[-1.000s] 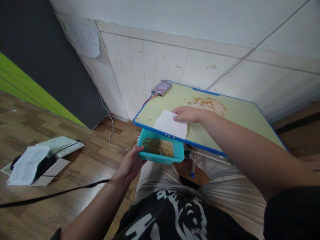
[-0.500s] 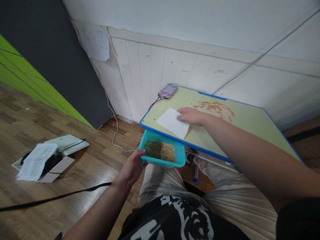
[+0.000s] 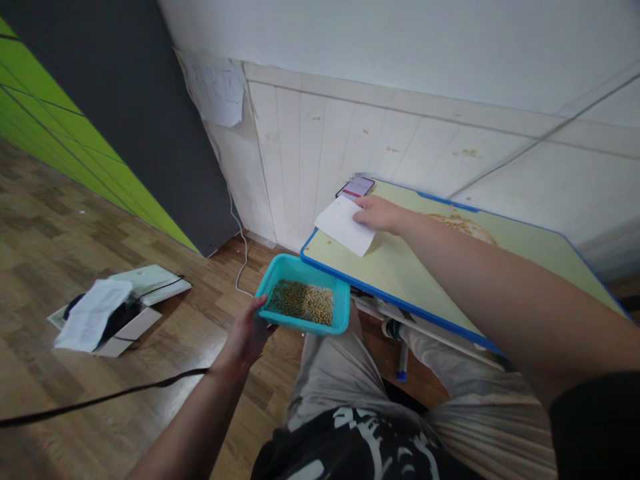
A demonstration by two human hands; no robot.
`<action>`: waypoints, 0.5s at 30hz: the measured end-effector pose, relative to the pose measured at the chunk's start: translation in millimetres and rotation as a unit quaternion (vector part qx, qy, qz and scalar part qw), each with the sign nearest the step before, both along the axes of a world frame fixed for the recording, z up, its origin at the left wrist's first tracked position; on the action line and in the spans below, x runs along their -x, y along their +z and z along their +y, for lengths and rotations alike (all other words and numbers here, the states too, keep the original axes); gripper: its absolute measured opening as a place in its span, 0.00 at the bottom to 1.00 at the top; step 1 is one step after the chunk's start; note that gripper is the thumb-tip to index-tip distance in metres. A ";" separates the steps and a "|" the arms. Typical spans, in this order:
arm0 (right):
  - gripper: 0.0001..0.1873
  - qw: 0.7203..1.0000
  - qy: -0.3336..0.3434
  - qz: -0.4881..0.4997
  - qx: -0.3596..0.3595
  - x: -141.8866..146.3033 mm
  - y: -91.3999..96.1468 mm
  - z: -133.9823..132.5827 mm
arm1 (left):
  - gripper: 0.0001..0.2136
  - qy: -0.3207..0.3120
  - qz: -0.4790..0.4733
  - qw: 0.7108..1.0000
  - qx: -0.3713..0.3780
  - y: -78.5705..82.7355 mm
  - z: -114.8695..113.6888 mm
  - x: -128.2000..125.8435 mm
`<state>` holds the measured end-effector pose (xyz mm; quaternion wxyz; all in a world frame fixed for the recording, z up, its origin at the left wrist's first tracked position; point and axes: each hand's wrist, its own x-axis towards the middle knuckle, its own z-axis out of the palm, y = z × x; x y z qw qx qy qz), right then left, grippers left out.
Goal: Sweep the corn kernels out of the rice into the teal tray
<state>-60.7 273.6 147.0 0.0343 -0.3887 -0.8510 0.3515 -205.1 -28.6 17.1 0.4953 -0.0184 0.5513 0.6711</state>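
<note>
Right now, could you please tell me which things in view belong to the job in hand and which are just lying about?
Apparently in use:
tub of grains, in the left hand
white card, in the right hand
table, with yellowish bits on it

Seemingly lying about:
phone on the table
open box on the floor
paper on the box

Open turquoise tub [image 3: 306, 272]; yellowish grains [image 3: 303, 303] inside; flat white card [image 3: 344, 225]

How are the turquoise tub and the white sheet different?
The turquoise tub is deep; the white sheet is thin. The tub holds yellowish grains; the sheet has no such pile. The left hand grips the tub; the right hand grips the sheet. Both are held.
</note>
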 end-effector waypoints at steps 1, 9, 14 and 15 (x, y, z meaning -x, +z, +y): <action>0.21 1.000 0.010 -0.017 -0.020 4.5 3.1 1.5 | 0.13 0.000 0.004 1.000 -0.001 1.7 0.8 2.5; 0.22 0.985 0.099 -0.110 -0.089 36.0 9.4 5.4 | 0.13 -0.022 0.001 1.000 -0.012 8.8 8.8 14.2; 0.20 0.982 0.137 -0.109 -0.068 42.6 6.1 1.8 | 0.18 -0.045 -0.003 0.999 -0.030 6.0 11.1 15.1; 0.20 0.982 0.140 -0.109 -0.063 43.1 6.0 -0.2 | 0.17 -0.052 -0.004 0.998 -0.034 6.6 11.4 14.5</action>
